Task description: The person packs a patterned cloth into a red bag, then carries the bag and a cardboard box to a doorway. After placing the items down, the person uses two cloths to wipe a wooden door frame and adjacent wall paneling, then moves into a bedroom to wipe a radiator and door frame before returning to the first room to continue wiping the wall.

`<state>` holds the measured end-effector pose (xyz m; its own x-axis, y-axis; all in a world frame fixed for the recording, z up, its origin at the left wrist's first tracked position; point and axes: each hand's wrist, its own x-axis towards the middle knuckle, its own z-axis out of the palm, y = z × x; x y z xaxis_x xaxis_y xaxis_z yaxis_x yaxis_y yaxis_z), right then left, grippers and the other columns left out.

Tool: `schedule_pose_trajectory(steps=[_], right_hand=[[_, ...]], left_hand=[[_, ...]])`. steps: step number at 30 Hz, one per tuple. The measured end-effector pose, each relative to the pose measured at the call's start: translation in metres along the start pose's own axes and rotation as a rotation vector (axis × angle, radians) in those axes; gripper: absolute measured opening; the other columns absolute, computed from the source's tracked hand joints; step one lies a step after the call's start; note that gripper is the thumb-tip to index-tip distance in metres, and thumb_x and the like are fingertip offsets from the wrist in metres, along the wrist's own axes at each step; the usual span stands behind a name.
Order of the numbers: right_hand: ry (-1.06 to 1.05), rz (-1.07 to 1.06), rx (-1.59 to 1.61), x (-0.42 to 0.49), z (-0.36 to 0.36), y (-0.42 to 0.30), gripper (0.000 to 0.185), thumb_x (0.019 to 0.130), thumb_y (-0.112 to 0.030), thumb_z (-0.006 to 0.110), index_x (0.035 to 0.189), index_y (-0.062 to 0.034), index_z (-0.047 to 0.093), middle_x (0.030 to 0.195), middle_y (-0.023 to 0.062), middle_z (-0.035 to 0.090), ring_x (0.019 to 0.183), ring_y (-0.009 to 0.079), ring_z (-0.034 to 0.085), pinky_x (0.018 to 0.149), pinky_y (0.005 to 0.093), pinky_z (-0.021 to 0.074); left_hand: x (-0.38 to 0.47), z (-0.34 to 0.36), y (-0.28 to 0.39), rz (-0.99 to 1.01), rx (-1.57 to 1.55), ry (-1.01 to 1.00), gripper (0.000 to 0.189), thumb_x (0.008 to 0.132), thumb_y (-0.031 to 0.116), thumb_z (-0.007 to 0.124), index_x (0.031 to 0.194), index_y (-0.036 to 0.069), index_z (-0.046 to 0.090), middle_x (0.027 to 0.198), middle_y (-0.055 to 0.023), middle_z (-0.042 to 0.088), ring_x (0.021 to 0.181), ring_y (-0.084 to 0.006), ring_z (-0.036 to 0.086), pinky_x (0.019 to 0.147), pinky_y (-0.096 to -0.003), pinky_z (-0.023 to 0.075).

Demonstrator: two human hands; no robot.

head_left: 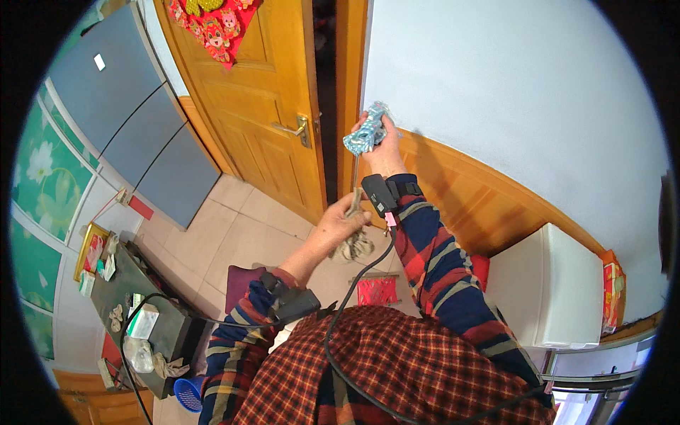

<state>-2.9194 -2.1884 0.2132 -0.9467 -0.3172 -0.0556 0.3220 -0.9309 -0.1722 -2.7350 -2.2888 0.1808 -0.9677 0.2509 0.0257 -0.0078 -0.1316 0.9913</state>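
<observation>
My right hand (383, 146), raised near the door frame, holds a crumpled light-blue and white patterned cloth (366, 132). Below and to its left, my left hand (342, 220) grips the upper part of a beige-grey bundle (355, 247), perhaps cloth or yarn, whose looped lower end hangs under the fingers. A thin strand or rod (356, 172) runs between the blue cloth and the beige bundle; which of the two it is, I cannot tell. Both forearms wear plaid sleeves with black devices strapped near the wrists.
A wooden door (265, 122) with a metal handle stands ahead. On the left is a dark table (172, 329) with boxes and a plastic bag, a blue basket (188, 394) beside it. A white cabinet (547, 292) stands right. A black cable (332, 340) crosses my front.
</observation>
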Motion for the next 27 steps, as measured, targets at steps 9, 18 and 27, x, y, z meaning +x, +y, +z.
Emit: schedule_pose_trajectory(steps=[9,18,27], right_hand=[[0.036,-0.068,-0.185,-0.011,0.0,0.004,0.033,0.093,-0.032,0.052,0.107,-0.0017,0.056,0.092,0.0114,0.064,0.075,0.023,0.063,0.068,0.0371,0.0525],[0.071,-0.831,-1.924,-0.02,0.007,0.012,0.048,0.088,-0.048,0.052,0.111,-0.0074,0.061,0.082,0.0222,0.066,0.08,0.0398,0.064,0.067,0.0459,0.0507],[0.09,-0.293,-0.579,0.004,-0.006,-0.005,0.024,0.088,-0.021,0.06,0.1,-0.0005,0.06,0.078,0.0088,0.064,0.071,0.0227,0.065,0.062,0.0377,0.0516]], left_hand=[[-0.009,0.033,0.008,0.132,-0.008,-0.002,0.037,0.094,0.015,0.058,0.127,0.003,0.047,0.108,-0.0036,0.057,0.101,-0.0114,0.051,0.089,-0.0295,0.0436],[-0.004,0.038,0.007,0.008,-0.188,0.02,0.032,0.095,0.014,0.058,0.124,0.005,0.048,0.102,-0.0016,0.058,0.092,-0.0099,0.055,0.082,-0.0269,0.047],[0.009,0.025,-0.001,0.049,0.232,-0.037,0.041,0.093,0.011,0.058,0.132,0.005,0.046,0.106,-0.0038,0.059,0.092,-0.0097,0.056,0.082,-0.0271,0.0478]])
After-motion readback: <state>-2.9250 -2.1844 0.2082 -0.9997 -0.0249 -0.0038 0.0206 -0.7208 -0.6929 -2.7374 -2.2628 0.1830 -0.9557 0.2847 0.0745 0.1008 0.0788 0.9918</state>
